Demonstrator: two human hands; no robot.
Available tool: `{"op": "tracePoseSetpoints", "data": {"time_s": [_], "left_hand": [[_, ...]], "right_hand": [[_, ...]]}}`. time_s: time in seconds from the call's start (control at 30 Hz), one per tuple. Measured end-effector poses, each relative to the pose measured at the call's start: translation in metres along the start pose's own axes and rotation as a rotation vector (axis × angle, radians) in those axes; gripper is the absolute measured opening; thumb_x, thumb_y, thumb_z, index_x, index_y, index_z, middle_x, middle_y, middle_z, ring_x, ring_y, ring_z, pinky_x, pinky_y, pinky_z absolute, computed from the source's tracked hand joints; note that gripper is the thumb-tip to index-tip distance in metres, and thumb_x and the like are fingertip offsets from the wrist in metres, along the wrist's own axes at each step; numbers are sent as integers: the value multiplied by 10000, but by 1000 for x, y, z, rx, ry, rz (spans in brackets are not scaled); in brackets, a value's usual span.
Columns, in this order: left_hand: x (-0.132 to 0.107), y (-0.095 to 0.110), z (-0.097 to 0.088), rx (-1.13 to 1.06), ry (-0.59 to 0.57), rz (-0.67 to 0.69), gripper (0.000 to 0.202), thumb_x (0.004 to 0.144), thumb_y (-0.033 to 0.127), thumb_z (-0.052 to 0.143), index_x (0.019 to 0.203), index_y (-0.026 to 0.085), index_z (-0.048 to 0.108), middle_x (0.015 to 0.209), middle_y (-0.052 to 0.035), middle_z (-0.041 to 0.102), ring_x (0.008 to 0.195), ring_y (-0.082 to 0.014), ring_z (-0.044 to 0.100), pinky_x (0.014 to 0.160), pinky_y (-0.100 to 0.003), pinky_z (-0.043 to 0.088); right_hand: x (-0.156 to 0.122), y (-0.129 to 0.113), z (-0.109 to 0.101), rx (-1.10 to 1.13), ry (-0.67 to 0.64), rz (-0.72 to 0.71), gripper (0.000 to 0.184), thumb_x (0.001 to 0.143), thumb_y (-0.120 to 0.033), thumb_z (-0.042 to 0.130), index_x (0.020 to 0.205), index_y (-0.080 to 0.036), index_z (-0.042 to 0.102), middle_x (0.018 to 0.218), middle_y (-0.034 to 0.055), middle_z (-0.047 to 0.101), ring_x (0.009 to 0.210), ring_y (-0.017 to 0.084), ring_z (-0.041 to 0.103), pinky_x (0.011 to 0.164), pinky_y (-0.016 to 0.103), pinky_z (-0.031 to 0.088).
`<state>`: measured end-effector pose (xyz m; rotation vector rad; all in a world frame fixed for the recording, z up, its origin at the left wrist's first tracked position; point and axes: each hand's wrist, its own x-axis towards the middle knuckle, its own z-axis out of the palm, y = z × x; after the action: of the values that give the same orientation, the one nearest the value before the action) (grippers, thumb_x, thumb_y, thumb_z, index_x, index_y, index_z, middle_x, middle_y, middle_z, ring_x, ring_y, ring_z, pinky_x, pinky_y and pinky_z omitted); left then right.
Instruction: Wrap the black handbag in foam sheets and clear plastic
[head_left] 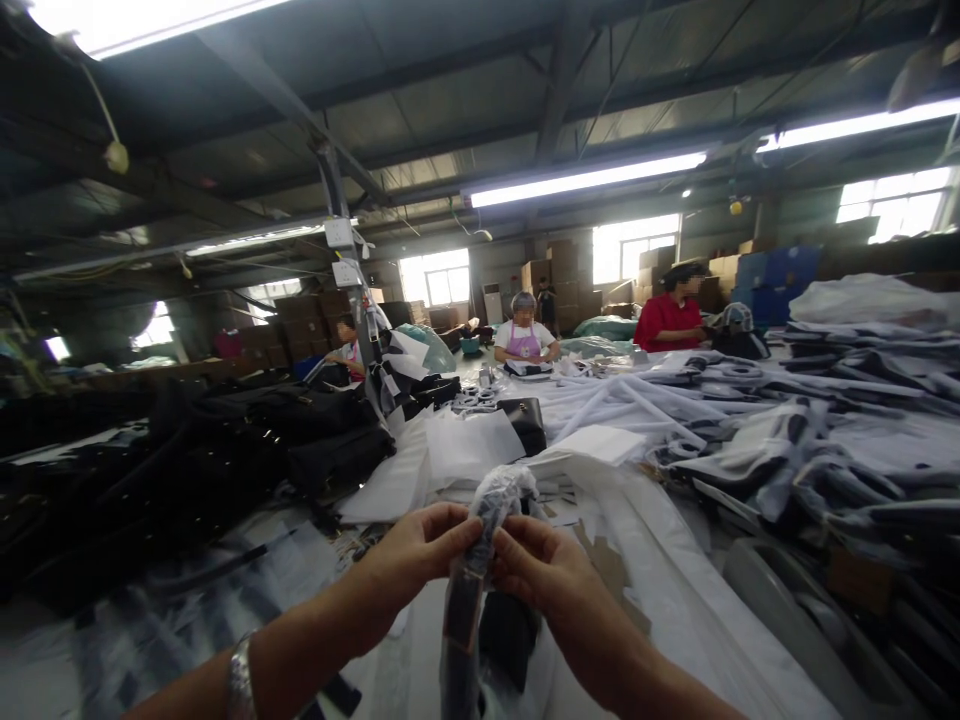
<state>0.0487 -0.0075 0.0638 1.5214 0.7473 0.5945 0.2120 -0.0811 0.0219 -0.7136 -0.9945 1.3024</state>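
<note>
My left hand (420, 548) and my right hand (541, 572) meet in front of me, both pinched on a long dark strap wrapped in clear plastic (487, 515). The wrapped strap stands up between my fingers and hangs down below them toward the lower edge. A metal watch (240, 680) sits on my left wrist. Below my hands lies a white-covered table (675, 600).
Black bags (300, 440) are heaped at the left. Piles of wrapped straps and bags (825, 430) fill the right. White sheets (465, 450) and a small black bag (525, 418) lie ahead. Three people work at the far end, one in red (670, 315).
</note>
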Motion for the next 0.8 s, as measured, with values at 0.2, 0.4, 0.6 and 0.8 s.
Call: {"op": "tracePoseSetpoints", "data": {"time_s": [0.2, 0.4, 0.6, 0.8], "left_hand": [[-3, -7, 4, -28, 8, 38, 397, 867, 520, 683, 1040, 165, 730, 885, -42, 732, 858, -189, 652, 815, -285, 467], [-4, -10, 11, -47, 81, 28, 431, 875, 533, 657, 1128, 188, 702, 874, -29, 727, 839, -205, 644, 765, -284, 450], [-10, -6, 15, -75, 87, 22, 437, 866, 495, 679, 1176, 187, 675, 1015, -57, 733, 958, -242, 647, 806, -296, 457], [0, -7, 2, -46, 104, 98, 395, 851, 474, 718, 1112, 178, 712, 958, -44, 743, 898, -203, 653, 789, -256, 461]], "right_hand": [[6, -12, -9, -204, 50, 54, 375, 777, -481, 778, 954, -153, 741, 868, 46, 715, 813, 185, 658, 721, 275, 519], [14, -22, -24, -696, 104, -54, 307, 797, -486, 740, 867, -187, 764, 747, 10, 683, 675, 150, 585, 595, 250, 434], [13, -30, -21, -702, 46, -46, 321, 813, -497, 718, 908, -192, 748, 775, 4, 688, 672, 139, 593, 593, 235, 438], [16, -15, -93, -1109, -10, 46, 388, 961, -458, 520, 1136, -165, 704, 852, 42, 708, 692, 158, 652, 646, 278, 511]]}}
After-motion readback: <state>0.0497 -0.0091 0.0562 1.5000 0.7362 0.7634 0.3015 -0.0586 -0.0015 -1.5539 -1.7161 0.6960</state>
